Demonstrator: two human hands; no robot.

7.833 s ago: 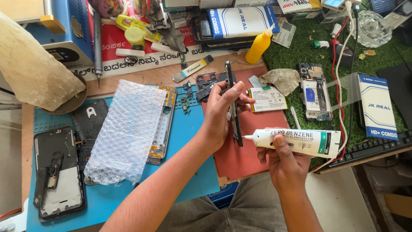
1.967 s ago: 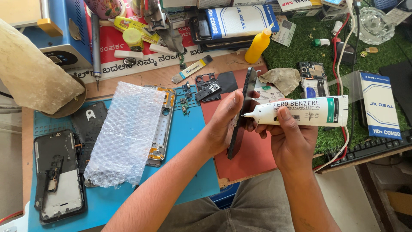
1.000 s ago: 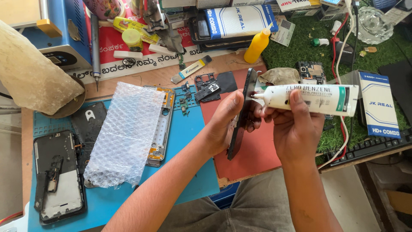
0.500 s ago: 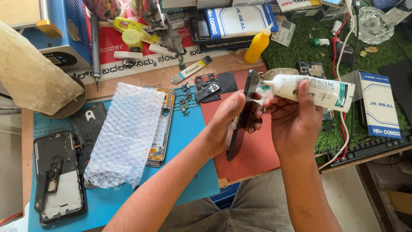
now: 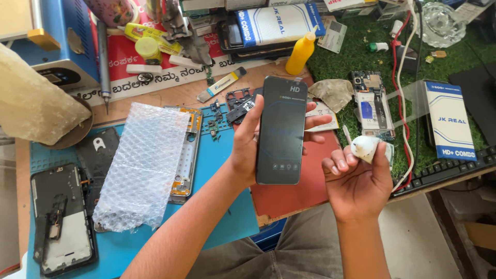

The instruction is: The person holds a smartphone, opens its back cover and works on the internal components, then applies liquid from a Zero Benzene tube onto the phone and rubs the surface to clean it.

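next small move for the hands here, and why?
Probably bring the glue tube in the right hand to the black phone screen's edge. The left hand holds the screen upright, facing the camera, and the tube's nozzle points away from it.

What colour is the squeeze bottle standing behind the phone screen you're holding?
Yellow: the squeeze bottle shows clearly in the head view.

One view only, head-worn, looking steeply down and forward over the bench (image 5: 170, 93). Close range: both forearms enter from the bottom edge, left hand (image 5: 248, 144) and right hand (image 5: 356, 178) mid-frame. Lap shows below the bench edge, grass mat (image 5: 361, 57) at far right.
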